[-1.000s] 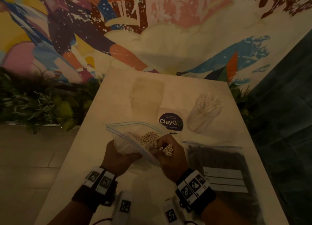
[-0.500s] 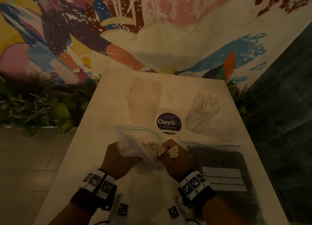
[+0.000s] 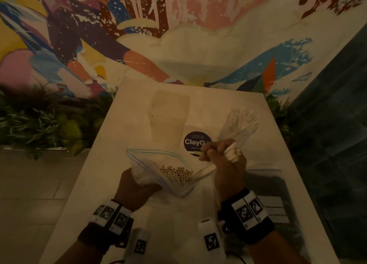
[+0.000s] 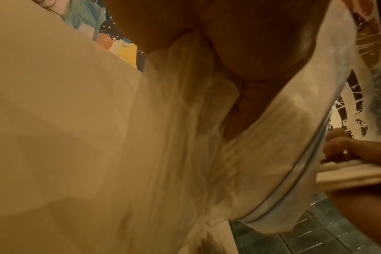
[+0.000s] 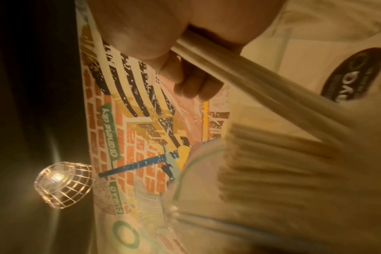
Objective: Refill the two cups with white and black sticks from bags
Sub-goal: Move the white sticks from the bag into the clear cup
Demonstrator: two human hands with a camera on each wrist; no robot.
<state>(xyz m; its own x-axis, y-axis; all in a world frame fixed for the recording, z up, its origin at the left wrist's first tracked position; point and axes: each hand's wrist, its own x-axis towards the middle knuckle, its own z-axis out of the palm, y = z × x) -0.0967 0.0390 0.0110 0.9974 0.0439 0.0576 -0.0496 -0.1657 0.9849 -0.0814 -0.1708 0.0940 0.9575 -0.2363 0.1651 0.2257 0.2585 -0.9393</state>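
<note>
Both hands are busy over the near end of the pale bench (image 3: pixel 127 113). The left hand (image 3: pixel 135 186) is curled around the bunched bottom of a clear zip bag (image 3: pixel 151 164), holding it tilted so that its open mouth faces up and to the right; the left wrist view shows the plastic gathered tight in the palm. Inside the bag a packed bunch of white sticks (image 3: pixel 176 173) shows its round hollow ends at the opening. The right hand (image 3: pixel 228 164) is clenched around a separate bundle of white sticks (image 3: pixel 231 154), lifted just above and to the right of the bag's mouth, with the lower ends of the bundle trailing back toward the opening.

To the right on the bench, partly under the right wrist, lies a second zip bag (image 3: pixel 278 186) flat on its side, dark with black sticks and bearing a white label.

Just beyond the right hand is a round dark sticker (image 3: pixel 193 141) reading "ClayG", partly hidden by the fingers. Right of it stands a clear cup (image 3: pixel 236 129) already bristling with white sticks, which fan out above its rim. Farther back on the left stands another clear cup (image 3: pixel 170 109), faint in the dim light.

Past the bench edge are green plants (image 3: pixel 39 123) and a bright painted mural (image 3: pixel 158 35).
</note>
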